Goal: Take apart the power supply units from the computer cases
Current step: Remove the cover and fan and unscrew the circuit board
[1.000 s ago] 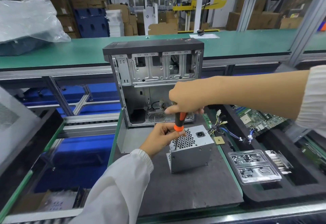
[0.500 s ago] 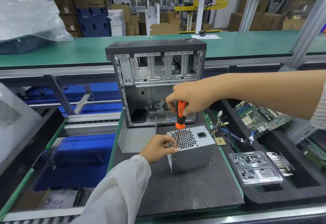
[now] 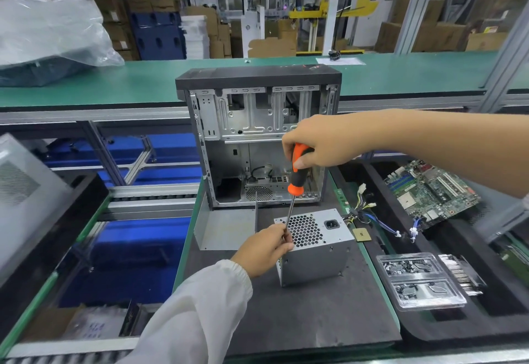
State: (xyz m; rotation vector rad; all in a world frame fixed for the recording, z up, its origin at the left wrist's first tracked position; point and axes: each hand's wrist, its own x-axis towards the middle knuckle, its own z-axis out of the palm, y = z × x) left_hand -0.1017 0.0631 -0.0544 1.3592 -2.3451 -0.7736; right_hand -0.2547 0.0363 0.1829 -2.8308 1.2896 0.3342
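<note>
Head: boxy metal supply [image 3: 316, 252], honeycomb grille.

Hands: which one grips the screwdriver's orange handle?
The right hand grips the handle of the screwdriver; the left hand only pinches its metal shaft at the power supply unit.

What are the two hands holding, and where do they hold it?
Both hold one screwdriver. The right hand grips its orange and black handle. The left hand pinches the thin metal shaft low down, at the corner of the power supply unit.
</note>
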